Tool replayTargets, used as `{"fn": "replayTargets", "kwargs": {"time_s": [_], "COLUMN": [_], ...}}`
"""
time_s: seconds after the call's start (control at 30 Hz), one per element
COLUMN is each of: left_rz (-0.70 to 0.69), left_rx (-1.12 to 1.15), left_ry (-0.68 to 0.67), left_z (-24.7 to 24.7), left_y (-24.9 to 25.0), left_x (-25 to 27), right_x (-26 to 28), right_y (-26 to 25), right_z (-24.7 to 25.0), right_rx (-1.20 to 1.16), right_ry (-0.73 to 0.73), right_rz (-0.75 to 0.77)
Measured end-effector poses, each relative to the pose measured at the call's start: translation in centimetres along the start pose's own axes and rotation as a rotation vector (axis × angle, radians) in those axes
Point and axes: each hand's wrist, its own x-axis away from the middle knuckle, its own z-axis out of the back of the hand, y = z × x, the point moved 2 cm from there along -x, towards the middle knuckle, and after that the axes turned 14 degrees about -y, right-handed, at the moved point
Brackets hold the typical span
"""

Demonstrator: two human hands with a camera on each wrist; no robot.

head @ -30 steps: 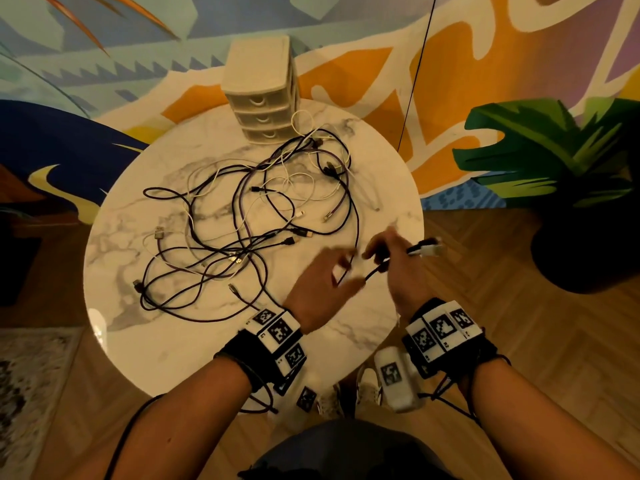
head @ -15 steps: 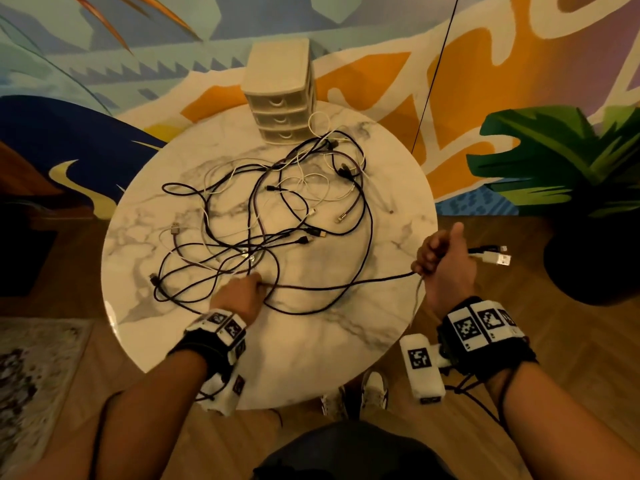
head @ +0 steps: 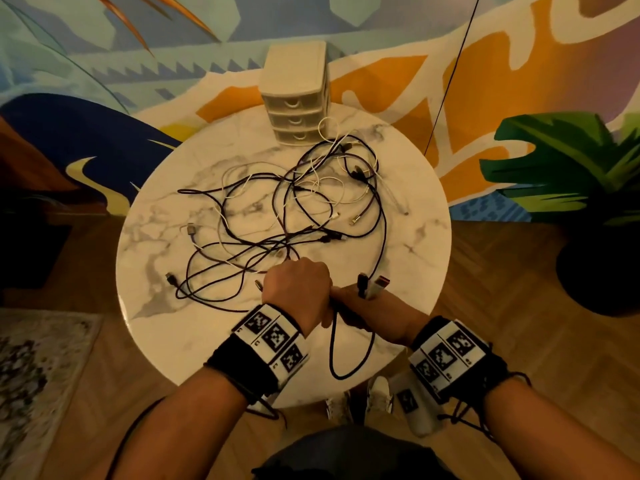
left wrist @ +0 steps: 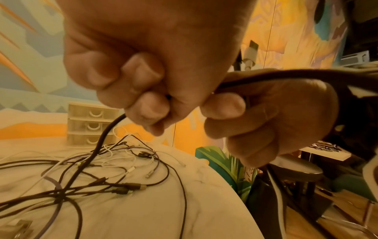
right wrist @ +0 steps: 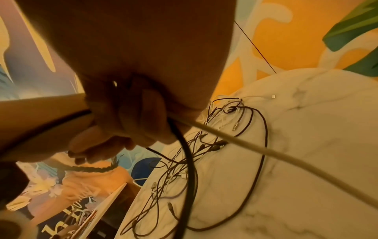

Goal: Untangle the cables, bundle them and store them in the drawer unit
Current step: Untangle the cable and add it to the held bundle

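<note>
From the head view, the left hand [head: 299,289] and right hand [head: 367,308] meet at the 6 o'clock edge of the round marble bench [head: 426,237], fists touching. Both are clenched on one dark cable [head: 349,355], whose slack hangs in a loop below the fists, off the bench edge. Two plug ends [head: 372,285] stand up from the right fist, which suggests the cable is being folded into loops with its ends held together so the bundle stays even. The tangle of cables [head: 287,216], dark and white, sprawls over the middle of the bench, and the drawer unit [head: 294,95] stands at 12 o'clock with all three drawers closed.

In the left wrist view, the left hand's fingers [left wrist: 143,103] curl tight round the dark cable, which leaves the fist and runs down into the tangle; so it is probably not yet free of the other cables. The right hand [left wrist: 266,122] sits just beside, at 3 o'clock, gripping the same cable.

In the right wrist view, the right hand [right wrist: 131,119] is closed round the dark cable and also a pale cable [right wrist: 266,152] that slants away toward 4 o'clock. Holding the gathered part in one fist would leave the other free to feed in more length.
</note>
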Motion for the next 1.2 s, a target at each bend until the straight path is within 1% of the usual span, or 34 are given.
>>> {"fn": "replayTargets", "kwargs": {"time_s": [0.07, 0.13, 0.2, 0.27, 0.33, 0.37, 0.4, 0.47, 0.5, 0.53, 0.57, 0.63, 0.67, 0.7, 0.73, 0.77, 0.8, 0.83, 0.87, 0.9, 0.93, 1.0, 1.03, 1.1, 1.13, 1.2], "left_rz": [-0.001, 0.02, 0.065, 0.1, 0.117, 0.103, 0.067, -0.02, -0.05, -0.068, -0.072, -0.039, -0.015, 0.016, 0.042, 0.063, 0.073, 0.075, 0.073, 0.075, 0.072, 0.068, 0.064, 0.06, 0.048, -0.006], "left_rx": [0.005, 0.076, 0.233, 0.449, 0.628, 0.696, 0.742, 0.8, 0.814, 0.796, 0.744, 0.646, 0.633, 0.626, 0.615, 0.601, 0.584, 0.551, 0.502, 0.448, 0.391, 0.293, 0.244, 0.202, 0.234, 0.385], "left_ry": [0.0, -0.012, -0.025, -0.065, -0.044, 0.012, 0.101, 0.347, 0.429, 0.445, 0.391, 0.171, 0.147, 0.193, 0.29, 0.399, 0.491, 0.542, 0.54, 0.498, 0.441, 0.351, 0.324, 0.29, 0.264, 0.202], "left_z": [-0.5, -1.6, -3.0, -4.4, -4.4, -3.7, -2.8, -0.9, -0.6, -1.1, -2.2, -4.6, -4.8, -4.1, -2.8, -1.3, 0.1, 1.3, 2.1, 2.5, 2.3, 1.5, 1.2, 0.3, -0.2, -2.0], "left_y": [-0.2, -0.7, -2.5, -5.8, -9.3, -10.7, -11.6, -11.8, -11.4, -10.8, -10.2, -9.8, -10.1, -10.6, -10.9, -10.8, -10.3, -9.3, -8.0, -6.6, -5.1, -2.7, -2.1, -1.8, -1.9, -2.5], "left_x": [-0.5, -1.6, -3.0, -4.7, -5.9, -6.2, -6.3, -5.9, -5.6, -5.4, -5.5, -5.8, -5.6, -5.5, -5.1, -4.4, -3.5, -2.5, -1.6, -0.9, -0.5, 0.1, 0.4, 0.5, 0.4, -0.6], "right_x": [-0.3, -0.9, -1.2, -1.0, -0.3, 0.0, 0.2, 0.4, 0.5, 0.6, 0.9, 1.8, 2.3, 2.9, 3.4, 3.8, 4.3, 4.6, 4.6, 4.2, 3.5, 1.6, 0.6, -0.8, -1.0, -1.0], "right_y": [-0.1, 0.1, 0.4, 0.9, 1.8, 2.3, 2.8, 3.8, 4.3, 4.7, 5.0, 5.0, 4.8, 4.3, 3.5, 2.4, 1.0, -0.6, -1.9, -2.9, -3.4, -2.9, -2.2, -0.8, -0.2, 0.5], "right_z": [-0.2, -0.1, 0.6, 2.3, 4.3, 5.1, 5.7, 6.5, 6.7, 7.0, 7.3, 8.0, 8.5, 9.2, 9.7, 9.8, 9.5, 8.6, 7.5, 6.0, 4.3, 2.1, 1.6, 2.0, 2.6, 4.1], "right_rx": [0.018, 0.096, 0.187, 0.216, 0.23, 0.245, 0.26, 0.275, 0.273, 0.266, 0.254, 0.238, 0.239, 0.249, 0.256, 0.249, 0.227, 0.219, 0.25, 0.285, 0.294, 0.214, 0.174, 0.232, 0.258, 0.211], "right_ry": [-0.01, 0.045, 0.118, 0.211, 0.294, 0.33, 0.365, 0.442, 0.48, 0.522, 0.576, 0.731, 0.828, 0.93, 1.02, 1.088, 1.134, 1.137, 1.089, 0.991, 0.863, 0.619, 0.546, 0.491, 0.48, 0.481], "right_rz": [-0.011, -0.04, -0.044, -0.02, -0.022, -0.033, -0.054, -0.092, -0.092, -0.088, -0.086, -0.074, -0.064, -0.047, -0.003, 0.076, 0.196, 0.303, 0.346, 0.313, 0.243, 0.135, 0.089, 0.014, -0.004, 0.014]}}
